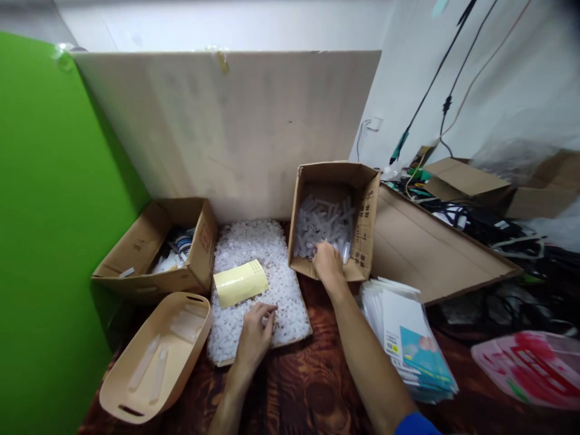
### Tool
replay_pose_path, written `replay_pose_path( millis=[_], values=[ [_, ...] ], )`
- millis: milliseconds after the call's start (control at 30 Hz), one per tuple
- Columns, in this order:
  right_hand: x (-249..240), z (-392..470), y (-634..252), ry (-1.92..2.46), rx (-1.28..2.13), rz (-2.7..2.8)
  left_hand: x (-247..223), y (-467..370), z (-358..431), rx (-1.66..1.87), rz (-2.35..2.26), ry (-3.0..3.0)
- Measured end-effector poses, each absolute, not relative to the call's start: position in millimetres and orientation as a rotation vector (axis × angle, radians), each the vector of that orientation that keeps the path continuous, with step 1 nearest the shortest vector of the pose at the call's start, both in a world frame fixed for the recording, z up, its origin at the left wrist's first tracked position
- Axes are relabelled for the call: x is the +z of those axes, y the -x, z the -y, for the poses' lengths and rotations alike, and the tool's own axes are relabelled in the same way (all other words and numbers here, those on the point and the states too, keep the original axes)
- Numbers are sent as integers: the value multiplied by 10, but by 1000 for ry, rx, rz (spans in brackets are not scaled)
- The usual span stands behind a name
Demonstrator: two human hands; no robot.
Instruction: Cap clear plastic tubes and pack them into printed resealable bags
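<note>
My right hand (328, 264) reaches over the near edge of a cardboard box (368, 220) that holds many clear plastic tubes (321, 222). Its fingers are bent down among the tubes, and the fingertips are partly hidden. My left hand (256, 331) hovers low above a shallow tray heaped with small white translucent plastic pieces (247, 241). Thumb and fingers are drawn together there; whatever is between them is too small to name. A yellow sheet of stickers (241, 283) lies on the heap just beyond the left hand.
At left, a beige plastic basket (111, 386) contains several tubes, with another cardboard box (136, 241) behind it. Flat printed packets (408, 344) are stacked right of my right forearm. A cardboard panel (430, 248) separates cables and boxes at far right. A green panel (40, 211) borders the left.
</note>
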State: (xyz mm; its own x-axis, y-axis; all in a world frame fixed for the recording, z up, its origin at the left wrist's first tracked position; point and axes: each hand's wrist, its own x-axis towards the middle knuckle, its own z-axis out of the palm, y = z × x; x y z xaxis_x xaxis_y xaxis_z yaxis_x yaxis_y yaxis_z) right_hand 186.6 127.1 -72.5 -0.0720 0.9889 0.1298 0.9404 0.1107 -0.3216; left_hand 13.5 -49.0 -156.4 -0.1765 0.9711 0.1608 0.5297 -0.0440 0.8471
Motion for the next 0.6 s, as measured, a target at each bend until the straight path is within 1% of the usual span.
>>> replay_pose_path(
  millis=[67, 100, 133, 167, 233, 267, 333, 433, 600],
  values=[
    [-667, -1138, -1859, 1809, 217, 1992, -1529, -116, 486, 1355, -1597, -1259],
    [-657, -1036, -1849, 1720, 277, 1934, -1512, -114, 485, 1439, -1542, -1086],
    [-665, -913, -1835, 1578, 414, 1848, -1496, -117, 483, 1516, -1491, -929],
    [-696, -775, -1820, 1405, 627, 1763, -1484, -124, 480, 1588, -1444, -799],
    [-819, -495, -1793, 1105, 1154, 1609, -1471, -143, 470, 1705, -1390, -638],
    [-900, -372, -1784, 1015, 1354, 1550, -1469, -152, 465, 1738, -1392, -604],
    [-1056, -184, -1778, 923, 1577, 1433, -1463, -165, 463, 1746, -1446, -602],
    [-1184, -36, -1809, 896, 1617, 1361, -1420, -181, 497, 1687, -1591, -677],
    [-1202, 114, -1944, 900, 1479, 1578, -1327, -204, 535, 1565, -1787, -862]
  ],
)
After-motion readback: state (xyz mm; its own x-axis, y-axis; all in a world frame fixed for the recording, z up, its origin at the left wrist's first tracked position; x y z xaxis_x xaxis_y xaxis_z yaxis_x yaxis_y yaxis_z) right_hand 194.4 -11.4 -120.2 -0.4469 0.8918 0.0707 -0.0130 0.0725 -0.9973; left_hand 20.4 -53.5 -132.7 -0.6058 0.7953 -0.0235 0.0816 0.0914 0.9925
